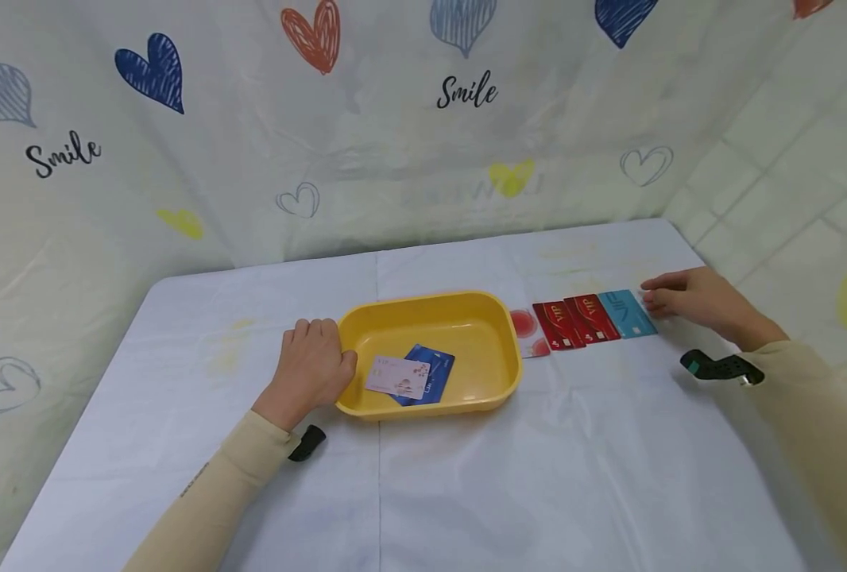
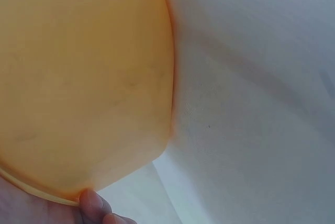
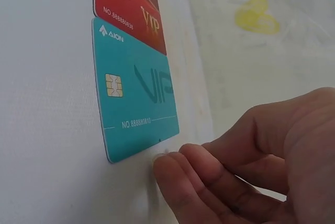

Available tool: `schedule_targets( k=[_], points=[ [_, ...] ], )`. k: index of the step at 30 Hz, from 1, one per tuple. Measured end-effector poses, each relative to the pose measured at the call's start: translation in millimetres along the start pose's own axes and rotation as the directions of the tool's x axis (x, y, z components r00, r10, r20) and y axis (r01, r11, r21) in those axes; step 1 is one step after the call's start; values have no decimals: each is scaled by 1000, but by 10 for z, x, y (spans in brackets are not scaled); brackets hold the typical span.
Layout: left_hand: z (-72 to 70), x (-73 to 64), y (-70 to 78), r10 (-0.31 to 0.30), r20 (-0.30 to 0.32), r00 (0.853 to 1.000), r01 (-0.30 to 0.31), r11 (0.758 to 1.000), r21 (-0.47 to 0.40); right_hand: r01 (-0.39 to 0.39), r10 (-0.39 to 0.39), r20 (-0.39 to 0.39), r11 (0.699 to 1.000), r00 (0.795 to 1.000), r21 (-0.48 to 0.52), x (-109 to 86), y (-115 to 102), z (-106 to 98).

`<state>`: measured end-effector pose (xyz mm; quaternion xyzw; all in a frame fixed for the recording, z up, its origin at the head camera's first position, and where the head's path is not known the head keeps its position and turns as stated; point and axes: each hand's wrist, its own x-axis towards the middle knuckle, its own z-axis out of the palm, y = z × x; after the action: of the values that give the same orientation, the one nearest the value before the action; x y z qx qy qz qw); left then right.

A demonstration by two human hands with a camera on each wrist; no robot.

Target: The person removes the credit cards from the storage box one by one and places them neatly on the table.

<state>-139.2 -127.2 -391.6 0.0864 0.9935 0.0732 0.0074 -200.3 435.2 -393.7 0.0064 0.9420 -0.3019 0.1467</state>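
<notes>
My left hand point(image 1: 311, 365) grips the left rim of a yellow plastic tray point(image 1: 477, 361), fingers curled over the edge. In the left wrist view the tray's side wall point(image 2: 99, 77) fills much of the picture. A pale pink card point(image 1: 398, 376) lies in the tray, partly over a blue card point(image 1: 441, 377). My right hand point(image 1: 709, 306) is beside the teal VIP card point(image 1: 627, 314), fingers loosely bent and holding nothing. In the right wrist view its fingertips point(image 3: 170, 174) come right up to that card's near short edge.
Left of the teal card, two red VIP cards point(image 1: 559, 326) and a white card with red circles point(image 1: 526, 324) continue the row up to the tray's right side. A white cloth covers the table point(image 1: 538, 477). Behind hangs a curtain point(image 1: 395, 159) printed with hearts.
</notes>
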Motion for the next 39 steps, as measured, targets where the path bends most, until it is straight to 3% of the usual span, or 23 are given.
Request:
schedule_targets(
  k=[11, 22, 39],
  points=[
    [-12, 10, 9, 10, 3, 1000, -10, 1000, -17, 30, -33, -75, 999, 997, -42, -78, -284, 15],
    [-34, 8, 17, -1, 19, 1000, 1, 1000, 22, 136, -149, -205, 988, 967, -78, -224, -915, 119],
    [-68, 2, 11, -12, 42, 999, 11, 999, 41, 244, -237, -179, 970, 955, 17, -160, -1528, 318]
  ],
)
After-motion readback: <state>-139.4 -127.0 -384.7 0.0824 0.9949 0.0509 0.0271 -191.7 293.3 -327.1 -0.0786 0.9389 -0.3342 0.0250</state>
